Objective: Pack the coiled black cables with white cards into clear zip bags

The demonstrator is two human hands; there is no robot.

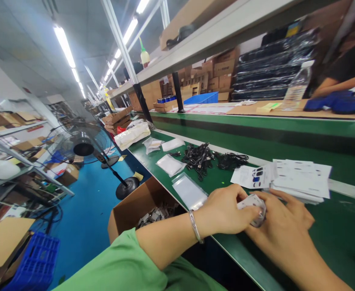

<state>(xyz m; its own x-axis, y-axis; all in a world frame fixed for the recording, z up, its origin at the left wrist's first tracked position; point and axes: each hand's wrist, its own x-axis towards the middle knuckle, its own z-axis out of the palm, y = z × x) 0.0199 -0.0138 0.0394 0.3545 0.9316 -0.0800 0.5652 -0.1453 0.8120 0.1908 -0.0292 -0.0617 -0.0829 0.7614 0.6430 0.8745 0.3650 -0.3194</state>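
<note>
Over the near part of the green bench, my left hand (226,211) pinches a small folded leaflet (257,211), white with dark marks and a shiny look. Closed around its other side is my right hand (282,220); its fingers partly hide it. Just beyond the hands are a stack of printed white sheets (301,178) and one sheet with dark product pictures (252,176). A pile of clear plastic bags (189,190) lies beside my left wrist. Tangled black cables (198,157) lie farther back, with another cable bundle (230,160) to their right.
Below the bench edge stands an open cardboard box (125,214) with small pieces inside. A floor fan (85,147) is at left. A water bottle (297,87) stands on the raised ledge, near another person's arm (344,83) and blurred blue items (335,102).
</note>
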